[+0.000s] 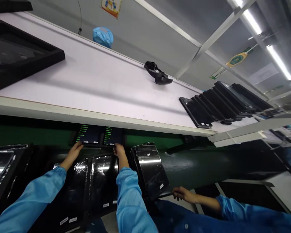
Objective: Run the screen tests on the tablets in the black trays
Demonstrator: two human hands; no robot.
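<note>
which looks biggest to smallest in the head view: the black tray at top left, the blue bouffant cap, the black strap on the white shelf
1. Black tray, though nearness inflates it.
2. Black strap.
3. Blue cap, close to the strap; unsure.

Both blue-sleeved arms reach forward, left hand [74,152] and right hand [119,152] level, fingers curled downward.

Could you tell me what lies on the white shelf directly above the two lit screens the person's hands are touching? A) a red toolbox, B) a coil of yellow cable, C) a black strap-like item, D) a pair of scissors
C: a black strap lies on the white shelf, above and a little right of the lit screens that the left hand and right hand touch.
</note>
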